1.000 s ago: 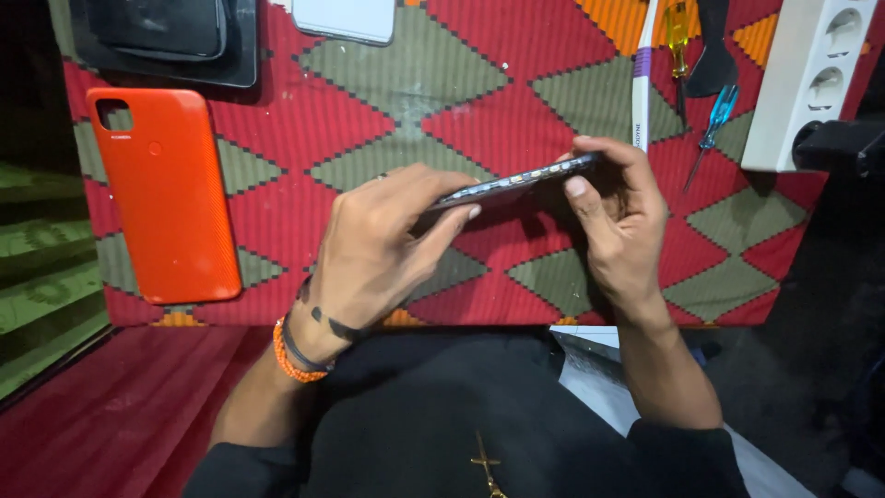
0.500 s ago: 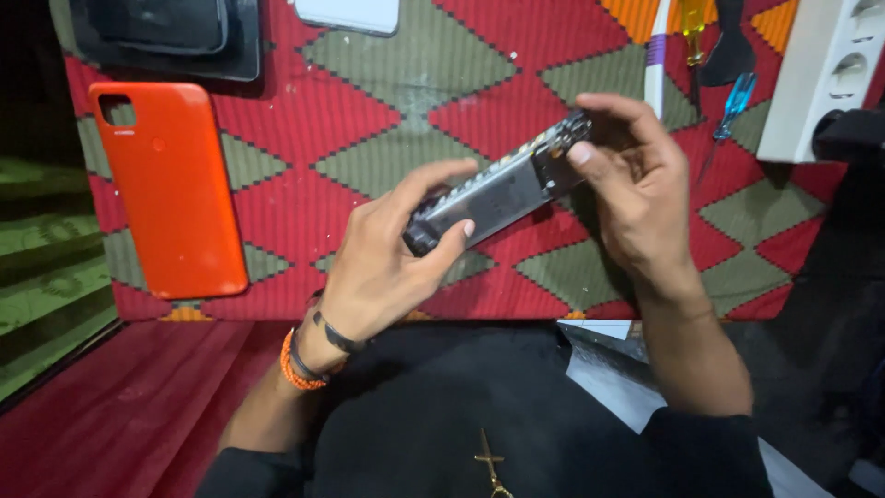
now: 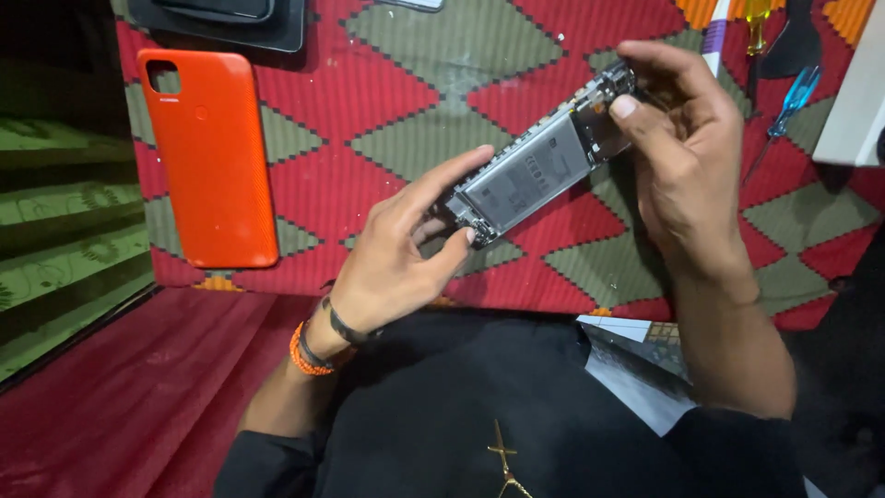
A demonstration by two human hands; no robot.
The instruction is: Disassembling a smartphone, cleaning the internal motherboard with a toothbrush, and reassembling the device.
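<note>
I hold an opened smartphone [image 3: 535, 171] without its back cover, its grey battery and circuit boards facing up, tilted above the red patterned cloth [image 3: 369, 111]. My left hand [image 3: 406, 249] grips its lower end with thumb and fingers. My right hand [image 3: 678, 152] pinches the upper end, thumb pressed on the board near the camera area. The phone's orange back cover [image 3: 210, 157] lies flat on the cloth to the left, apart from both hands.
A black tray-like object [image 3: 230, 20] sits at the top left. At the top right lie a yellow-handled screwdriver [image 3: 756, 18], a blue-handled tool [image 3: 793, 92], a white-and-purple pen-like tool [image 3: 714, 32] and a white power strip [image 3: 857, 101]. Papers [image 3: 636, 360] rest near my lap.
The phone has turned from edge-on to showing its open back with the battery. Both hands have lifted it closer to the camera and tilted it up to the right.
</note>
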